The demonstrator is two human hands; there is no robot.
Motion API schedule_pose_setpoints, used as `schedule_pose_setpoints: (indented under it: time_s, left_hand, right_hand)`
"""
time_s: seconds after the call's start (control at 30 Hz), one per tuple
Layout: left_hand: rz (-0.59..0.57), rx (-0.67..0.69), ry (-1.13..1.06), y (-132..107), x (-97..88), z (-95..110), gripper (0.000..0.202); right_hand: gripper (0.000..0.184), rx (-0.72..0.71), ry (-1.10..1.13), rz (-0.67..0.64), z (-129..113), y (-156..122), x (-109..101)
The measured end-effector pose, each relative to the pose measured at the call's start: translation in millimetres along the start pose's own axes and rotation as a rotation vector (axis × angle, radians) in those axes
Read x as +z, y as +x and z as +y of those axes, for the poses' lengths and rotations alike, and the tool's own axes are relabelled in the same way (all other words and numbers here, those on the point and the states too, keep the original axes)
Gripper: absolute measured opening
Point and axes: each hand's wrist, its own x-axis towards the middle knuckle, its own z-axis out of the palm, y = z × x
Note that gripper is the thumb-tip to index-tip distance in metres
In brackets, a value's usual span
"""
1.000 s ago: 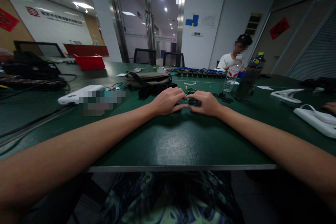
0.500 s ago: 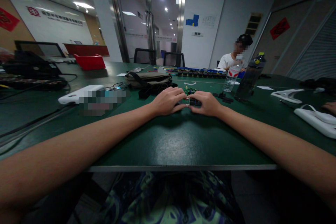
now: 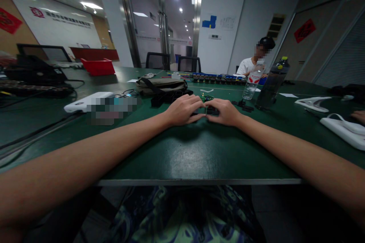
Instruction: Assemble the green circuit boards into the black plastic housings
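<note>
Both my hands meet at the middle of the green table [image 3: 182, 159]. My left hand [image 3: 182, 110] and my right hand [image 3: 225, 112] have their fingers curled and pinched together around a small dark part [image 3: 205, 111] between them. A small green circuit board [image 3: 207, 98] lies just behind the fingers. What exactly the fingertips grip is mostly hidden by the knuckles.
A khaki bag [image 3: 161, 85] lies behind my left hand. A clear water bottle [image 3: 251, 83] and a dark bottle [image 3: 270, 85] stand behind my right hand. White devices [image 3: 342, 131] lie at the right, a white device [image 3: 85, 102] and cables at the left. A person [image 3: 252, 62] sits across the table.
My hands stay together at the same spot. The fingertips have shifted slightly around the small part.
</note>
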Motion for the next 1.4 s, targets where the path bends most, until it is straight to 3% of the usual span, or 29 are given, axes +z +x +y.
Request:
schedule_pose_setpoints:
  time_s: [0.23,0.47,0.73,1.1,1.4]
  left_hand:
    - [-0.003,0.005,0.011,0,0.0,0,0.035]
    - [-0.042,-0.113,-0.040,0,1.9,-2,0.040]
    - [-0.052,-0.125,-0.048,-1,3.1,-4,0.045]
    - [-0.087,-0.109,0.019,-1,0.7,-4,0.039]
    - [-0.083,-0.101,0.005,-1,0.5,-4,0.040]
  right_hand:
    - [0.024,-0.019,-0.011,0.007,-2,1,0]
    - [0.020,0.054,0.011,0.015,-2,-1,1]
    - [0.037,0.062,0.137,0.014,-2,0,2]
    - [0.034,0.057,0.104,0.009,0,1,-3]
    - [0.017,0.055,0.031,0.017,4,0,-6]
